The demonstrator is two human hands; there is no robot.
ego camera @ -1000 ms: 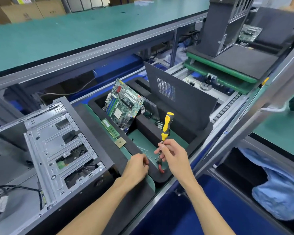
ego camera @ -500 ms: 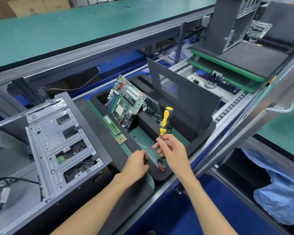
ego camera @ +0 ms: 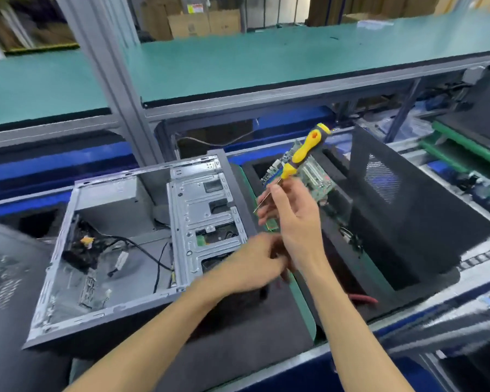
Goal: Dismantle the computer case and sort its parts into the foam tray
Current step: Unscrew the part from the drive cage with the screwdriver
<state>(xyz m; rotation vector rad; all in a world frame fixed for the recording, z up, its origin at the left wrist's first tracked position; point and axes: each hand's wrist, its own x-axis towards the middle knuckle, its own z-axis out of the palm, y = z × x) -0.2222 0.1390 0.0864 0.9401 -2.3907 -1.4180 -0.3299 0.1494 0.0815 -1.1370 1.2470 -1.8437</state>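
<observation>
While the screwdriver (ego camera: pixel 303 154) is being held up over the foam tray (ego camera: pixel 425 267) by the right hand (ego camera: pixel 292 210), the shaft is being pinched low down by the fingers (ego camera: pixel 269 193), yellow handle pointing up and away, so honestly a regrip onto the handle is probably being called for before any screw is tackled. The left hand (ego camera: pixel 255 264) is blurred with motion just below it, near the tray's edge; whether anything is being gripped there can't be told, though the fingers look loosely curled.

The computer case (ego camera: pixel 142 244) is lying open on its side on the counter, just left of the tray, with the drive cage (ego camera: pixel 207 219) and loose cables (ego camera: pixel 142 250) still inside. The motherboard (ego camera: pixel 314 176) is already leaning in a tray slot, and the side panel (ego camera: pixel 402 199) is standing further right.

Judging from that, the cage screws are likely next. The tip is best being seated squarely before turning, with the case being steadied by the free hand, and cables being kept clear.
</observation>
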